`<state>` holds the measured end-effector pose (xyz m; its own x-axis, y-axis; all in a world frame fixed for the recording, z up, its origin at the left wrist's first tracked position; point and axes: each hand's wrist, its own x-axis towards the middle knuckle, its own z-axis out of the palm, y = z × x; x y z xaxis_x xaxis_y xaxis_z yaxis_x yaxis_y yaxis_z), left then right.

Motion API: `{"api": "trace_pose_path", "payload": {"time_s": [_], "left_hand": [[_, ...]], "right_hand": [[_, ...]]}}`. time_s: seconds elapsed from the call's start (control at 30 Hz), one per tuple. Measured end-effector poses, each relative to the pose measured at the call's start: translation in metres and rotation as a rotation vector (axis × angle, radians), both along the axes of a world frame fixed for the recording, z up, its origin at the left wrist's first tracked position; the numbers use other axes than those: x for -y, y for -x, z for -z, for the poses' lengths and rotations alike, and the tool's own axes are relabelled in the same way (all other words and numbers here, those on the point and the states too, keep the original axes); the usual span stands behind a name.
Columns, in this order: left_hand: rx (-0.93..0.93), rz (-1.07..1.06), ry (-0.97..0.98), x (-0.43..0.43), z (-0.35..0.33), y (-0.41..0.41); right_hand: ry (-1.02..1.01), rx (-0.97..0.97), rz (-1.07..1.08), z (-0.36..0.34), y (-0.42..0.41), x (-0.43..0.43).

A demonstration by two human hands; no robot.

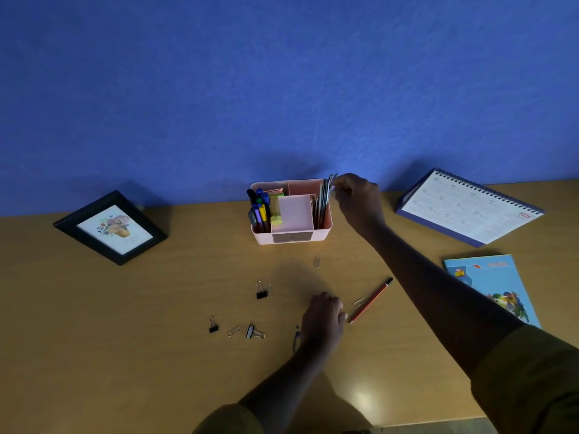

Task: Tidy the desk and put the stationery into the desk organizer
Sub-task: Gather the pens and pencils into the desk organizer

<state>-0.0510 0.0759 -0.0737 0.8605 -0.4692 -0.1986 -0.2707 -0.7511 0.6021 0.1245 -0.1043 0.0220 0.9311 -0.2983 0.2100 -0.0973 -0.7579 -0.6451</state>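
Left hand (322, 314): curled on worktop (156, 308) beside red pencil (369, 300); grip unclear.
Right hand (354, 192): pinching pencils (324, 198) standing in organizer (291, 236).
Next: probably red pencil, then clips (261, 292), need collecting.

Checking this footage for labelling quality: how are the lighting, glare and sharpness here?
Head view: dim, bluish light, so the left hand and the right hand at the pencils read as dark silhouettes; a glare patch sits on the desk near the bottom edge; soft shadow falls on the wall behind the organizer; the small paper clip looks soft.
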Motion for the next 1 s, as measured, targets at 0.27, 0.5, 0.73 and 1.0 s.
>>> {"api": "trace_pose_path", "payload": {"time_s": [0.27, 0.5, 0.73, 1.0], "left_hand": [[0.031, 0.037, -0.041, 0.008, 0.002, 0.009], [0.052, 0.104, -0.151, 0.017, 0.006, 0.016], [0.085, 0.098, -0.185, 0.023, 0.007, 0.016], [0.041, -0.022, -0.114, 0.024, 0.004, 0.017]], "right_hand": [[-0.161, -0.181, 0.12, 0.022, 0.077, 0.05], [-0.012, -0.534, 0.034, 0.077, 0.171, 0.08], [0.087, -0.547, 0.039, 0.089, 0.193, 0.073], [0.105, -0.601, 0.011, 0.082, 0.196, 0.071]]}}
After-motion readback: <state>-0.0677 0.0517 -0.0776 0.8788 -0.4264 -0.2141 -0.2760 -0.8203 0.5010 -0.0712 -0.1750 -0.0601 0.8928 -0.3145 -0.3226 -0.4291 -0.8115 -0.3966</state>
